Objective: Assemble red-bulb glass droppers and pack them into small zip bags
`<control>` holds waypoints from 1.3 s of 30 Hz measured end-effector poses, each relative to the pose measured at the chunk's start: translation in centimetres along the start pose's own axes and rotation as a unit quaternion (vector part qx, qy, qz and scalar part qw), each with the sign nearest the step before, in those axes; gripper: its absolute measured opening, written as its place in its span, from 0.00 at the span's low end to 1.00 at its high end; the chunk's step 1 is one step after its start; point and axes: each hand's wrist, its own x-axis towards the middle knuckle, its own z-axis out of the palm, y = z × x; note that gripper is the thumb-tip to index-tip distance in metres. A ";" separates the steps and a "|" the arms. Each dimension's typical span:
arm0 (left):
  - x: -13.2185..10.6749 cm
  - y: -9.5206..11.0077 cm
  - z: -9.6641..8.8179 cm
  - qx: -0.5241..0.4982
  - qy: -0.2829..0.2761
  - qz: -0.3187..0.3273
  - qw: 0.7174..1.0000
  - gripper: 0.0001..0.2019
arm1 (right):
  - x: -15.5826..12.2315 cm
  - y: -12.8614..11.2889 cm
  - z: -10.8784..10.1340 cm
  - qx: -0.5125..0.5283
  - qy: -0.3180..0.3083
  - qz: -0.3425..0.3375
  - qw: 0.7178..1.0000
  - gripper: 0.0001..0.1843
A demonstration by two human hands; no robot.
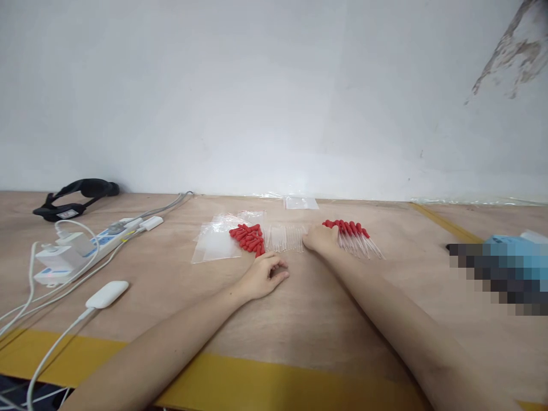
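Observation:
A heap of loose red rubber bulbs [249, 237] lies on the wooden table [299, 308], beside a row of clear glass tubes [285, 237]. To the right lies a bunch of assembled droppers with red bulbs [353, 235]. My left hand [262, 277] rests on the table just below the red bulbs, fingers curled loosely inward, nothing visible in it. My right hand [319, 238] lies between the clear tubes and the assembled droppers, fingers reaching into the tubes and mostly hidden.
Clear plastic bags [216, 242] lie left of the bulbs, another bag [301, 202] by the wall. A power strip with chargers and cables [81, 245], a white puck [107, 294] and a black headband [75, 197] occupy the left. A blurred blue object [509, 268] sits right.

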 end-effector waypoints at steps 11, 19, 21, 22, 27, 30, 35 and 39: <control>1.1 -0.9 -3.8 0.123 0.153 -0.011 0.980 0.12 | -5.1 2.2 -1.4 -0.010 0.090 -0.116 0.989 0.17; 6.9 -8.5 -10.0 0.290 -0.008 -0.117 0.950 0.13 | -8.6 5.9 0.6 0.103 0.215 -0.263 0.935 0.13; 7.9 -9.3 -10.4 0.279 -0.051 -0.119 0.952 0.11 | -8.8 6.0 1.0 0.100 0.227 -0.267 0.931 0.14; 8.2 -9.4 -10.5 0.271 -0.063 -0.122 0.953 0.09 | -8.9 6.0 1.0 0.098 0.230 -0.268 0.930 0.14; 8.5 -9.1 -10.5 0.231 -0.087 -0.139 0.959 0.10 | -9.3 5.5 0.3 0.107 0.243 -0.274 0.924 0.12; 8.1 -8.7 -10.4 0.208 -0.076 -0.146 0.964 0.15 | -9.5 5.4 -0.2 0.108 0.246 -0.269 0.925 0.12; 7.4 -7.5 -10.8 0.166 -0.024 -0.146 0.975 0.14 | -9.2 5.5 0.4 0.123 0.243 -0.260 0.926 0.10; 6.4 -6.2 -10.5 0.135 0.034 -0.135 0.981 0.10 | -8.6 5.6 1.4 0.178 0.228 -0.274 0.917 0.08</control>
